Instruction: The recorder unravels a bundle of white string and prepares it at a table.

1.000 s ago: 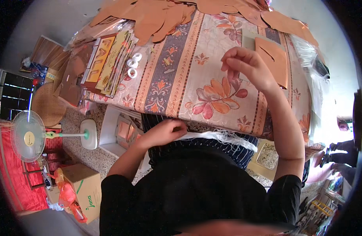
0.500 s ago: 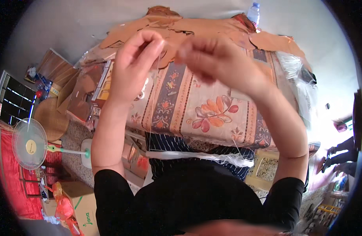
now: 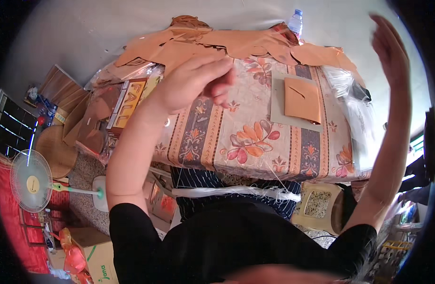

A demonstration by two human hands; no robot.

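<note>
Over the left part of the table my left hand (image 3: 198,85) is raised, its fingers curled in with the thumb; what they hold, if anything, is hidden. My right hand (image 3: 392,54) is lifted far out to the upper right, its fingers smeared by motion and pointing up and left. A folded tan leather piece (image 3: 301,100) with a slit lies on a grey board (image 3: 277,102) between the hands, touched by neither. Across my lap stretches a bundle of white thread (image 3: 227,191), with thin strands rising from both ends towards the table.
Large tan leather hides (image 3: 255,43) line the table's back edge, near a plastic bottle (image 3: 295,22). A flowered cloth (image 3: 246,109) covers the table. Boxes (image 3: 125,106) stand at its left, clear plastic wrapping (image 3: 354,104) at its right. A fan (image 3: 32,182) stands on the left.
My right hand has swung away from my left, out to the upper right, uncovering the leather piece and board. My left hand has moved right and slightly down and turned over.
</note>
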